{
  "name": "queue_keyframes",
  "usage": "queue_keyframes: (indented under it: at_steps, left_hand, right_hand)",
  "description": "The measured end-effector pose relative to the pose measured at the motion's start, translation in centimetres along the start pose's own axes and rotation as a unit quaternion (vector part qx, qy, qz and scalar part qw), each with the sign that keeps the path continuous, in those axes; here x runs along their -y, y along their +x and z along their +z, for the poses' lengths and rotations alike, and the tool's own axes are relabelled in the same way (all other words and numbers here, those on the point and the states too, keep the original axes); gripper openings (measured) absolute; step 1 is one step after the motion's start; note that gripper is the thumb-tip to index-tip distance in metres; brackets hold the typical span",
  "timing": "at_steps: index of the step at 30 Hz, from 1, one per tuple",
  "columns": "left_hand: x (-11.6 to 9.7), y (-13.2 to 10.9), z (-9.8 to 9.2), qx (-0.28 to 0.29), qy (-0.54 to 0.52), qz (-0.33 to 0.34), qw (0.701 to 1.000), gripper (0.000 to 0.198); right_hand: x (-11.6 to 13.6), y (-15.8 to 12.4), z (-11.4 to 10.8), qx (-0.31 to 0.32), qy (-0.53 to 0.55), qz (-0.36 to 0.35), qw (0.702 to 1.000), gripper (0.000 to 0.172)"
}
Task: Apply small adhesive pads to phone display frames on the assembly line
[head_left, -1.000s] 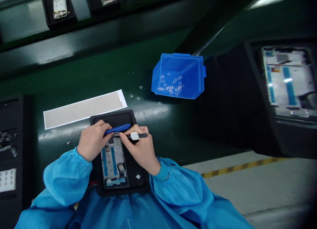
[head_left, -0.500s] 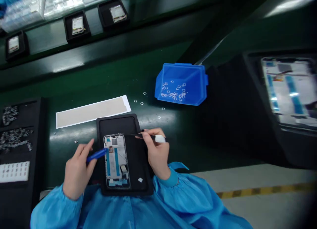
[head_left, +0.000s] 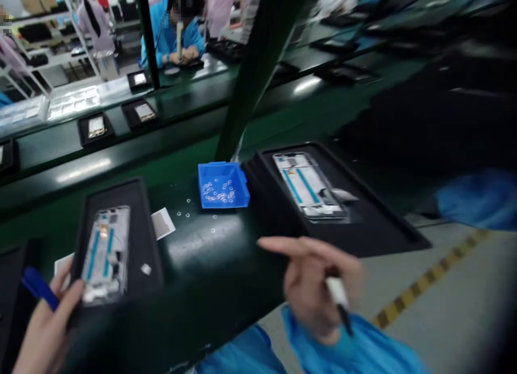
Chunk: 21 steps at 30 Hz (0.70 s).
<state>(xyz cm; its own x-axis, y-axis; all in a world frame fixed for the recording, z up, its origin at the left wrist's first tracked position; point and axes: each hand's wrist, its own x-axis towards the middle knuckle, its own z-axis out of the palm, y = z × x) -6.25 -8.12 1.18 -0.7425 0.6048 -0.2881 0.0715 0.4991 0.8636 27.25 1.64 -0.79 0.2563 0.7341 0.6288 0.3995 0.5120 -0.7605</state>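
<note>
My left hand (head_left: 54,320) grips the left edge of a black tray (head_left: 145,239), which is lifted and tilted at the left. A blue pen-like tool (head_left: 39,288) is also tucked in that hand. In the tray lie an open phone frame (head_left: 105,255) with blue strips and a small white square (head_left: 146,269). My right hand (head_left: 319,282) is raised at the right with its index finger stretched out, the other fingers curled round a black tool with a white band (head_left: 337,296). Beyond it, a second phone frame (head_left: 309,185) lies in the top tray (head_left: 383,228) of a black stack.
A blue bin (head_left: 224,204) of small rings stands centre, with several loose rings beside it. Behind are a slanted green post (head_left: 258,67), a line with trays (head_left: 97,129) and a seated person in blue (head_left: 194,37). A blue sleeve shows far right.
The view has swung up and right. My left hand has taken hold of the tray, which has moved left and tilted. My right hand has moved off the phone frame towards the stack.
</note>
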Motion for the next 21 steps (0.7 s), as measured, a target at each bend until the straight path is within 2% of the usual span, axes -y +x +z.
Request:
queue_keyframes:
  at_steps: [1,2,4,7,10,12,14,17,19,21]
  left_hand:
    - [-1.9,2.8,0.2,-0.031,-0.005,-0.017,0.999,0.069]
    - [-3.6,5.5,0.5,-0.034,-0.01,-0.016,0.999,0.069]
    - [-6.3,10.5,1.1,-0.06,-0.005,-0.023,0.998,0.07]
    - [-8.5,16.4,1.4,-0.094,0.163,-0.024,0.982,0.061]
    - [-9.8,19.4,1.9,-0.132,0.351,0.057,0.925,0.053]
    - [-10.7,19.1,3.1,-0.116,0.388,0.127,0.906,0.05]
    - [-11.5,16.9,5.1,-0.053,0.373,0.193,0.906,0.047]
    - [-11.7,11.3,8.5,0.053,0.286,0.287,0.913,0.05]
    - [-10.9,7.2,10.1,0.132,0.207,0.308,0.919,0.056]
    - [-9.6,3.4,10.9,0.215,0.149,0.307,0.915,0.062]
  right_hand:
    - [-0.7,2.3,-1.6,-0.044,-0.075,-0.022,0.996,0.012]
    - [-1.6,4.6,-3.2,-0.039,-0.122,-0.02,0.992,0.013]
    - [-3.7,8.6,-6.2,-0.031,-0.19,0.04,0.98,0.021]
    - [-6.9,12.2,-9.7,0.032,-0.281,0.132,0.95,0.025]
    - [-9.5,13.2,-11.5,0.088,-0.307,0.199,0.927,0.026]
    - [-10.6,13.5,-12.0,0.091,-0.308,0.202,0.925,0.026]
    - [-11.0,13.9,-12.5,0.089,-0.306,0.196,0.927,0.025]
    - [-10.2,15.1,-13.6,0.077,-0.298,0.18,0.934,0.024]
    - [-8.5,15.6,-14.3,0.064,-0.287,0.16,0.942,0.027]
    - [-6.2,15.4,-14.6,0.061,-0.263,0.136,0.953,0.03]
